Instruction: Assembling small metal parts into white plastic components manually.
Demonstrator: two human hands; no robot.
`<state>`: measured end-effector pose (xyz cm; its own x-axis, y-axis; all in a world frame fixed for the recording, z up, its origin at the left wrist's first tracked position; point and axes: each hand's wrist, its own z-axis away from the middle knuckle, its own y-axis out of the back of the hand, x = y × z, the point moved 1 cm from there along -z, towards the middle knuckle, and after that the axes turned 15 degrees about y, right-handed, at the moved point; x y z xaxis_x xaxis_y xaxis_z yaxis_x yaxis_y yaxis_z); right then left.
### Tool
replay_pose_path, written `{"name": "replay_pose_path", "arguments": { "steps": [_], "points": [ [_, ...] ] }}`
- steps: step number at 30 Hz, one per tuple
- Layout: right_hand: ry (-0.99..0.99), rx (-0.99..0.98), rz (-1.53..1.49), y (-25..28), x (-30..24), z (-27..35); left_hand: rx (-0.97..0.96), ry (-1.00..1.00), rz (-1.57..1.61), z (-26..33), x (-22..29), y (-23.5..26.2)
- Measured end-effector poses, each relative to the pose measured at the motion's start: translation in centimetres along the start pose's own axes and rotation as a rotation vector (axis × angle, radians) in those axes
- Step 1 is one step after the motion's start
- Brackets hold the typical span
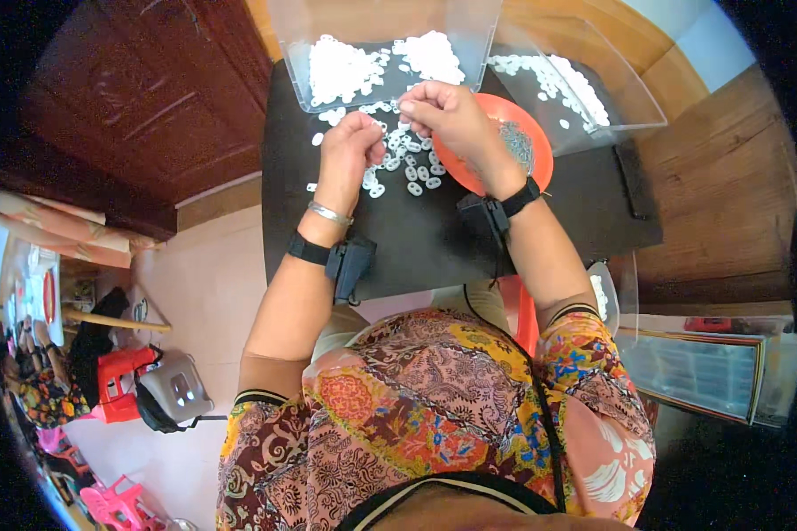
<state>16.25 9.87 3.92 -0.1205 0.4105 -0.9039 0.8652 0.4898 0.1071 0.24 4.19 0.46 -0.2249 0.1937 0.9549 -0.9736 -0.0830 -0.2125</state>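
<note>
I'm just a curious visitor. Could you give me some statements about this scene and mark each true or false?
1. An orange dish holds small grey pieces. True.
2. A silver bracelet circles the left wrist. True.
3. The left hand and right hand lie in the lap. False: both are over the black table.
4. The loose pieces near the hands are red. False: they are white.
5. A clear bin beyond the hands holds white heaps. True.

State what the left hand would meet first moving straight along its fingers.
Likely the white, oval, plastic-looking pieces on the black tabletop, though the height of the left hand is unclear.
</note>
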Motion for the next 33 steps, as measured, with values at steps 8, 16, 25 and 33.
{"name": "replay_pose_path", "arguments": {
  "steps": [8, 16, 25, 33],
  "points": [
    [0.085, -0.010, -0.057, -0.8, 1.9, 0.4, 0.073, -0.051, -0.142, 0.2, 0.0, -0.4],
    [0.116, -0.068, 0.004, -1.4, 1.4, 0.6, 0.121, -0.098, -0.298, 0.2, 0.0, -0.4],
    [0.098, -0.050, -0.023, -1.6, 1.0, 0.9, 0.104, -0.106, -0.336, -0.1, -0.5, -0.3],
    [0.092, -0.085, 0.052, -1.3, 1.5, 0.8, 0.103, -0.103, -0.331, -0.2, -0.5, 0.0]
  ]
}}
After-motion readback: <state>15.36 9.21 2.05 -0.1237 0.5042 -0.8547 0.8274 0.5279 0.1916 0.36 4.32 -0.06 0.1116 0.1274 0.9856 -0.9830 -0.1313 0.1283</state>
